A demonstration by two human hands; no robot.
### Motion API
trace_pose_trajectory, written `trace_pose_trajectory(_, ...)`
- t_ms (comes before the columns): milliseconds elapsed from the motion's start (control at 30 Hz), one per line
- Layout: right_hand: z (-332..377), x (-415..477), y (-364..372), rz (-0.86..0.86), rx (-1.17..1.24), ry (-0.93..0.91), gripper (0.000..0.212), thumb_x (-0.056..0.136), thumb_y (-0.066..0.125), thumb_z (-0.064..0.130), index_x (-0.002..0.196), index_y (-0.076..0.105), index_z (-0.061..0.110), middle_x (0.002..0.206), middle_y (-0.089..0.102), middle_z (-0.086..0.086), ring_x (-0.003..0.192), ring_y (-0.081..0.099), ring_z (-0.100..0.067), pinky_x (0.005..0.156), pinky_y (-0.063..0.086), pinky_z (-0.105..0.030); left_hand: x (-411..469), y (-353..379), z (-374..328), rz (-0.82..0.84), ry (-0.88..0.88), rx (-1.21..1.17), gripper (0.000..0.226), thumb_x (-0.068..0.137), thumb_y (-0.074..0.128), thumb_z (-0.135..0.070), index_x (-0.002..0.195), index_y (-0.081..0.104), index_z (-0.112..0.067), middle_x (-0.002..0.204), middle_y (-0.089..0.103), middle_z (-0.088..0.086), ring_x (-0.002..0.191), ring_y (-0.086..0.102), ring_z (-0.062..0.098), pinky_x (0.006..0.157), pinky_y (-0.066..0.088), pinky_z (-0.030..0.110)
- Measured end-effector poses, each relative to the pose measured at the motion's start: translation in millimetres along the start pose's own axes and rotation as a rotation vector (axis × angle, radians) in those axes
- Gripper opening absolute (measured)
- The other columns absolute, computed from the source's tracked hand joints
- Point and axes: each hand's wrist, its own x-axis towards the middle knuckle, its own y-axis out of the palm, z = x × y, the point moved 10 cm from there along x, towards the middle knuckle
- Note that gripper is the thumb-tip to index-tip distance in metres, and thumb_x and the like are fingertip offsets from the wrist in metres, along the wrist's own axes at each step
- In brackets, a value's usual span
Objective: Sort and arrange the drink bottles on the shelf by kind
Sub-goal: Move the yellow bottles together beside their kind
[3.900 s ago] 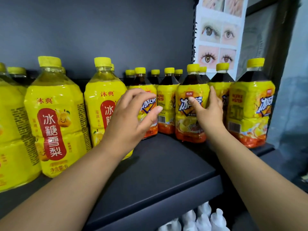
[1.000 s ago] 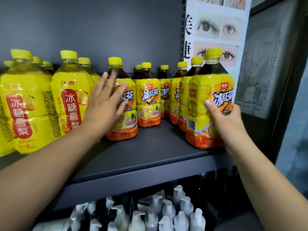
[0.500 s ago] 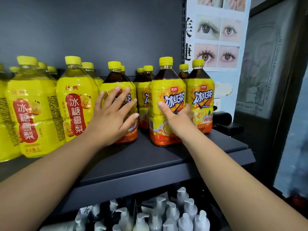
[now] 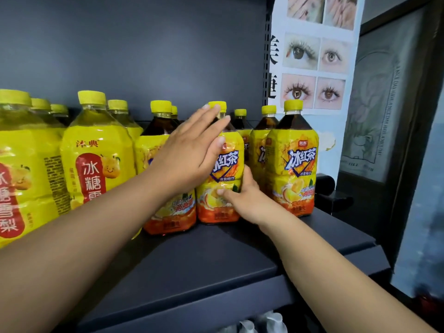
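Note:
On the dark shelf [image 4: 216,265] stand pale yellow pear drink bottles [image 4: 96,150] at the left and dark iced tea bottles with yellow-orange labels at the right. My right hand [image 4: 242,197] grips the lower part of the middle front iced tea bottle [image 4: 225,162], thumb across its label. My left hand [image 4: 189,150] lies flat with straight fingers over that bottle's shoulder and hides much of the neighbouring iced tea bottle [image 4: 165,215]. Another iced tea bottle [image 4: 293,164] stands alone at the front right, with several more behind.
A poster of eyes [image 4: 312,58] hangs on the shelf's right upright. A black object [image 4: 328,188] sits at the shelf's right end. White pump bottles [image 4: 264,324] show on the level below. Bare shelf board lies in front of the bottles.
My right hand has slid the iced tea bottle leftward until it stands against the left front one. My left hand has moved up and right onto that bottle's shoulder.

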Motion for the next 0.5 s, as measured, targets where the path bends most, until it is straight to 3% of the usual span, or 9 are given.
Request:
trace_pose_trajectory(100, 20.2, -5.7, -44.1, -0.167, 0.051, -0.167, 0.035, 0.087, 0.060, 0.022, 0.121, 0.053, 0.019, 0.113, 0.057, 0.008, 0.108, 0.053, -0.007, 0.098, 0.045, -0.030, 12.9, 22.9, -4.5, 0.036, 0.065, 0.236, 0.058, 0.090, 0.020, -0.039, 0.136, 0.043, -0.013, 0.146, 0.036, 0.014, 0.137, 0.031, 0.028, 0.111, 0.012, 0.037)
trace_pose_trajectory(167, 34.2, -22.0, -100.8, -0.430, 0.203, -0.306, 0.017, 0.087, 0.059, 0.013, 0.100, 0.059, 0.026, 0.094, 0.059, 0.014, 0.086, 0.053, 0.004, 0.086, 0.046, -0.019, 13.4, 36.0, -5.0, 0.000, 0.105, 0.472, 0.053, 0.092, 0.027, -0.038, 0.130, 0.050, -0.011, 0.138, 0.047, 0.017, 0.128, 0.045, 0.030, 0.106, 0.020, 0.044)
trace_pose_trajectory(233, 36.1, -41.2, -157.1, -0.746, 0.282, -0.438, 0.023, 0.086, 0.061, 0.010, 0.091, 0.056, 0.032, 0.104, 0.059, 0.001, 0.082, 0.052, 0.002, 0.080, 0.044, -0.016, 13.2, 42.1, -1.8, -0.043, 0.098, 0.577, 0.053, 0.093, 0.028, -0.041, 0.129, 0.050, -0.010, 0.135, 0.051, 0.016, 0.124, 0.049, 0.029, 0.103, 0.024, 0.046)
trace_pose_trajectory(300, 21.6, -33.3, -186.8, -0.858, 0.246, -0.374, 0.026, 0.084, 0.065, 0.020, 0.103, 0.051, 0.030, 0.123, 0.050, -0.006, 0.095, 0.050, -0.001, 0.082, 0.039, -0.012, 13.5, 42.6, -3.6, -0.091, 0.109, 0.621, 0.052, 0.093, 0.031, -0.044, 0.127, 0.052, -0.010, 0.132, 0.053, 0.015, 0.122, 0.051, 0.029, 0.101, 0.025, 0.050)
trace_pose_trajectory(333, 9.6, -18.8, -190.3, -0.806, 0.228, -0.258, 0.038, 0.082, 0.066, 0.029, 0.115, 0.047, 0.028, 0.131, 0.045, -0.006, 0.106, 0.049, -0.006, 0.087, 0.037, -0.016, 13.1, 42.2, -4.6, -0.114, 0.107, 0.634, 0.051, 0.093, 0.032, -0.044, 0.124, 0.053, -0.010, 0.130, 0.055, 0.015, 0.121, 0.052, 0.030, 0.101, 0.025, 0.052)
trace_pose_trajectory(400, -18.2, 12.9, -175.9, -0.536, 0.253, -0.031, 0.070, 0.072, 0.064, 0.058, 0.128, 0.043, 0.023, 0.137, 0.045, -0.003, 0.118, 0.050, -0.014, 0.092, 0.039, -0.028, 11.7, 42.4, -6.9, -0.157, 0.092, 0.641, 0.049, 0.093, 0.035, -0.043, 0.121, 0.054, -0.009, 0.126, 0.058, 0.015, 0.119, 0.052, 0.031, 0.100, 0.025, 0.053)
trace_pose_trajectory(433, -27.6, 23.1, -160.5, -0.366, 0.318, 0.041, 0.076, 0.063, 0.058, 0.069, 0.123, 0.050, 0.023, 0.129, 0.055, -0.002, 0.111, 0.058, -0.014, 0.088, 0.044, -0.032, 10.6, 42.3, -8.2, -0.177, 0.087, 0.644, 0.048, 0.093, 0.035, -0.042, 0.121, 0.054, -0.008, 0.124, 0.058, 0.015, 0.119, 0.050, 0.031, 0.100, 0.024, 0.053)
trace_pose_trajectory(500, -35.0, 28.7, -134.2, -0.144, 0.414, 0.078, 0.066, 0.057, 0.046, 0.072, 0.102, 0.063, 0.027, 0.102, 0.071, 0.000, 0.090, 0.069, -0.013, 0.078, 0.053, -0.034, 10.3, 44.2, -9.7, -0.204, 0.084, 0.656, 0.047, 0.095, 0.034, -0.042, 0.121, 0.053, -0.008, 0.124, 0.057, 0.016, 0.117, 0.041, 0.029, 0.100, 0.023, 0.052)
